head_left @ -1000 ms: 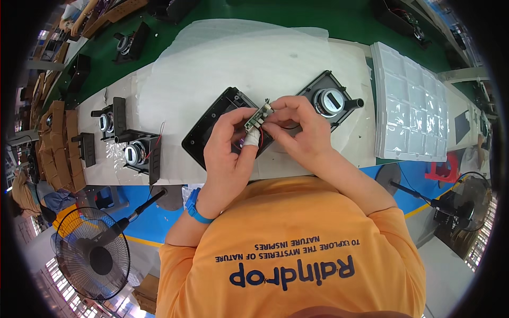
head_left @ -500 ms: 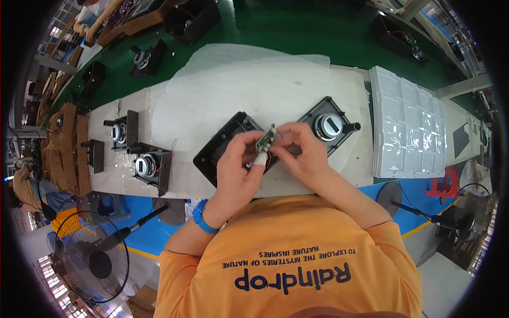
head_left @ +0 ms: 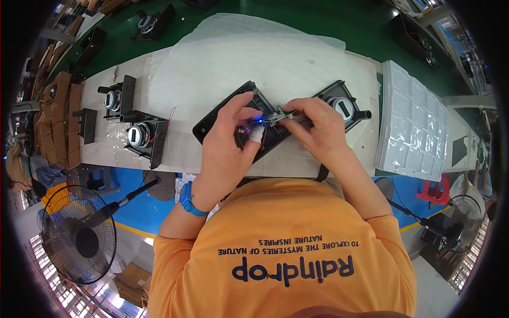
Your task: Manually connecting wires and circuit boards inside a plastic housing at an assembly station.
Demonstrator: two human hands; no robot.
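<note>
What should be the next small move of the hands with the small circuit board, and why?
Probably lower the small circuit board onto the black housing. Both the left hand and the right hand pinch it just above that housing, and a blue light glows at its left end.

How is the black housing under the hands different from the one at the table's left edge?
The housing under the hands lies flat and mostly hidden by the left hand and right hand; the left housing sits uncovered, untouched. The left one shows a round speaker and red wire; in the middle one no speaker shows. Both are black, on the white sheet.
</note>
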